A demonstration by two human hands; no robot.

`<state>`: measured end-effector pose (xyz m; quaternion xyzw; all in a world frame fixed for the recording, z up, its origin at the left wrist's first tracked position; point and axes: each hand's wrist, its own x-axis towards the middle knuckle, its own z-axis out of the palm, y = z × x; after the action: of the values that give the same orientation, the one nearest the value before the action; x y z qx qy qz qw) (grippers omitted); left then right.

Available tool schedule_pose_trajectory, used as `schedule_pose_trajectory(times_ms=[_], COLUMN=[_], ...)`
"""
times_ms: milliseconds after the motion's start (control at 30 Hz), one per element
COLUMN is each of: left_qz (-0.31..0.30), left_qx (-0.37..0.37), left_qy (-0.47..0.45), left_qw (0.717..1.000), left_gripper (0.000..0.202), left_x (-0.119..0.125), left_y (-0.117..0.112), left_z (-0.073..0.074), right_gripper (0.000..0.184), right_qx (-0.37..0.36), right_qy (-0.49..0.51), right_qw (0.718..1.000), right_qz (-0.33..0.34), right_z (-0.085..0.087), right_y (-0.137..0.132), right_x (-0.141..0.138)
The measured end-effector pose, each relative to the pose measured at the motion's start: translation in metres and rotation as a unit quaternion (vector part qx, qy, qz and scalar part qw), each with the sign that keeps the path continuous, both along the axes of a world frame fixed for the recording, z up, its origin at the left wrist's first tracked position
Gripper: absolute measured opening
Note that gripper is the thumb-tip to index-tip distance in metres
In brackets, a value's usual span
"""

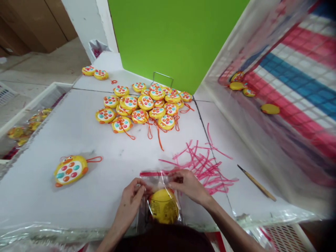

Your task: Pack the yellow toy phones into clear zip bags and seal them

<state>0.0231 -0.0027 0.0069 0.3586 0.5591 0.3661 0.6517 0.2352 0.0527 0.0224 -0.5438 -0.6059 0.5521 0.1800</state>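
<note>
My left hand [133,197] and my right hand [189,186] both pinch the top of a clear plastic bag [157,179] with a red strip along its mouth. Inside the bag sits a yellow round toy [164,206], back side up, near the table's front edge. A single yellow duck-shaped toy [70,170] with coloured buttons and an orange cord lies to the left of my hands. A pile of several such toys [147,105] lies further back on the white table [105,140].
Pink strips [202,164] are scattered just beyond my right hand. A thin wooden stick [257,183] lies at the right. A white crate [275,87] with several toys stands at the right, another crate [28,119] at the left. Two toys [95,72] lie far back.
</note>
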Motion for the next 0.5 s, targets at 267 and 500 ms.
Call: schedule_pose_trajectory(times_ms=[267, 500], left_qz=[0.001, 0.028], left_qx=[-0.013, -0.018], left_qy=[-0.014, 0.027], left_qw=[1.000, 0.999], left_gripper=[0.019, 0.016], left_x=[-0.007, -0.009], left_y=[-0.003, -0.004], left_z=[-0.008, -0.012], right_gripper=[0.019, 0.007], right_qx=[-0.048, -0.053], right_qy=[0.135, 0.138], right_qw=[0.987, 0.987], right_qz=[-0.068, -0.069], right_z=[-0.019, -0.019], right_y=[-0.008, -0.014], right_x=[0.018, 0.014])
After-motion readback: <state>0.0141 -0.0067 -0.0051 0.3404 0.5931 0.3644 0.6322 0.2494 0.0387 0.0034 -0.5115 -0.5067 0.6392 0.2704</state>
